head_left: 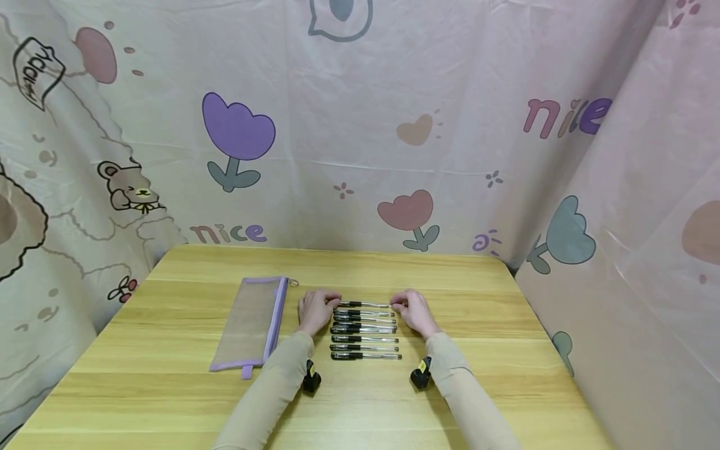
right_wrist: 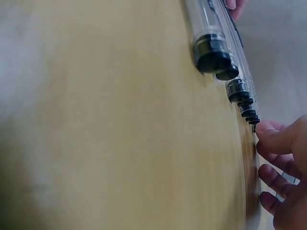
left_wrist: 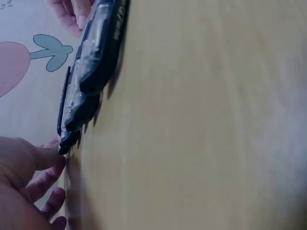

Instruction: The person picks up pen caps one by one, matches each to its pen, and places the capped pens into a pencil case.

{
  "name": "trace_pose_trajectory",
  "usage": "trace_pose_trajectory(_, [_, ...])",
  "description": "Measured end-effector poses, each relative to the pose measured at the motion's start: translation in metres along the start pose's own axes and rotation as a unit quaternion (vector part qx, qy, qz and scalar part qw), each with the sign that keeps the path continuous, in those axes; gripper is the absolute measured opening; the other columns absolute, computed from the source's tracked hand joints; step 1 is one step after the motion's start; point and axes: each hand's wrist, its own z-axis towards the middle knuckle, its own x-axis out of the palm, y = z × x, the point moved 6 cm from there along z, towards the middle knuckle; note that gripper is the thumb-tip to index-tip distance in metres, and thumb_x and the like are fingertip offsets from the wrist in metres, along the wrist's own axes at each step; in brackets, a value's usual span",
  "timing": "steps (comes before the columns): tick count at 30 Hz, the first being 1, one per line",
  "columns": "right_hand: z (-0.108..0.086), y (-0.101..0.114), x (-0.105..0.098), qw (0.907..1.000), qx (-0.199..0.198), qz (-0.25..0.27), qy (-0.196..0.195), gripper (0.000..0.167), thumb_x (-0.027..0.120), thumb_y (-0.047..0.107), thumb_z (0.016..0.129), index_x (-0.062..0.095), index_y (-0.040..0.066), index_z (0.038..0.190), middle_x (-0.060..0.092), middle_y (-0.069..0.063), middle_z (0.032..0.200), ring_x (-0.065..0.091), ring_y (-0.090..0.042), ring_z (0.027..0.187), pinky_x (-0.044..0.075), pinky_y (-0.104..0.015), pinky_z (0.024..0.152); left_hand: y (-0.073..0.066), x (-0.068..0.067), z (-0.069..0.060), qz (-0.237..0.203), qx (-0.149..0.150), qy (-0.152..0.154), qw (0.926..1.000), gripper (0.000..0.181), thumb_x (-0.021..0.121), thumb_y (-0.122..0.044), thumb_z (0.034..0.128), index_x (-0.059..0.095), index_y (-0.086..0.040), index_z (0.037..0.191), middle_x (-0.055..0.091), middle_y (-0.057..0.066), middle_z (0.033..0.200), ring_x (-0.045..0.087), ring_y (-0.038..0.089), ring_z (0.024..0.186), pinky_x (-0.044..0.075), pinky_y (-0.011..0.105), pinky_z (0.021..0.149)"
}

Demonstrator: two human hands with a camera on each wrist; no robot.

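Several clear-barrelled gel pens [head_left: 365, 356] with black caps lie in a column on the table, roughly parallel, caps to the left. At the far end of the column, my left hand [head_left: 316, 310] pinches the capped end of the farthest pen [head_left: 364, 305]. My right hand [head_left: 415, 310] has thumb and fingertips at that pen's other end. In the left wrist view, the left thumb and index finger [left_wrist: 48, 157] meet at a black cap. The right wrist view shows the right thumb [right_wrist: 276, 139] against the farthest pen end, partly hidden behind the nearer pens [right_wrist: 211, 52].
A mesh zip pouch [head_left: 250, 325] with purple edging lies flat left of the left hand. The wooden table [head_left: 478, 387] ends at a printed cloth backdrop [head_left: 337, 206] behind and at both sides. Black wrist cameras [head_left: 311, 379] sit under the forearms.
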Motion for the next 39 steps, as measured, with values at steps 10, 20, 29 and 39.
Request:
trace_pose_trajectory(10, [-0.011, 0.003, -0.005, 0.9988, 0.017, 0.046, 0.005, 0.02, 0.07, 0.004, 0.091, 0.073, 0.001, 0.11, 0.07, -0.013, 0.104, 0.063, -0.025, 0.095, 0.053, -0.045, 0.09, -0.003, -0.02, -0.009, 0.0, 0.044, 0.041, 0.9982, 0.031, 0.066, -0.02, 0.0965, 0.069, -0.006, 0.125, 0.069, 0.017, 0.127, 0.049, 0.042, 0.128, 0.029, 0.062, 0.11])
trace_pose_trajectory(20, [-0.026, 0.007, -0.011, 0.9969, 0.029, 0.072, 0.015, 0.033, 0.066, 0.012, 0.095, 0.065, 0.001, 0.126, 0.061, -0.019, 0.134, 0.056, -0.039, 0.125, 0.042, -0.058, 0.109, 0.001, -0.043, -0.024, 0.022, 0.034, 0.047, 0.998, 0.049, 0.069, -0.027, 0.0942, 0.059, -0.004, 0.136, 0.063, 0.024, 0.131, 0.044, 0.049, 0.133, 0.026, 0.067, 0.113])
trace_pose_trajectory(29, [-0.036, 0.007, -0.018, 0.9971, 0.009, 0.075, 0.009, 0.043, 0.065, 0.016, 0.096, 0.058, -0.002, 0.134, 0.055, -0.023, 0.143, 0.048, -0.043, 0.135, 0.032, -0.063, 0.115, 0.01, -0.066, -0.033, 0.029, 0.013, 0.033, 0.999, 0.059, 0.07, -0.032, 0.0938, 0.051, -0.006, 0.144, 0.047, 0.029, 0.146, 0.037, 0.053, 0.135, 0.026, 0.069, 0.112])
trace_pose_trajectory(39, [-0.048, 0.007, -0.024, 0.9962, 0.021, 0.076, 0.038, 0.051, 0.064, 0.018, 0.097, 0.05, -0.002, 0.141, 0.048, -0.024, 0.149, 0.043, -0.045, 0.14, 0.03, -0.064, 0.116, 0.031, -0.102, -0.06, 0.08, -0.032, 0.064, 0.9942, 0.075, 0.07, -0.03, 0.0927, 0.037, 0.01, 0.146, 0.043, 0.042, 0.137, 0.034, 0.058, 0.124, 0.025, 0.068, 0.105])
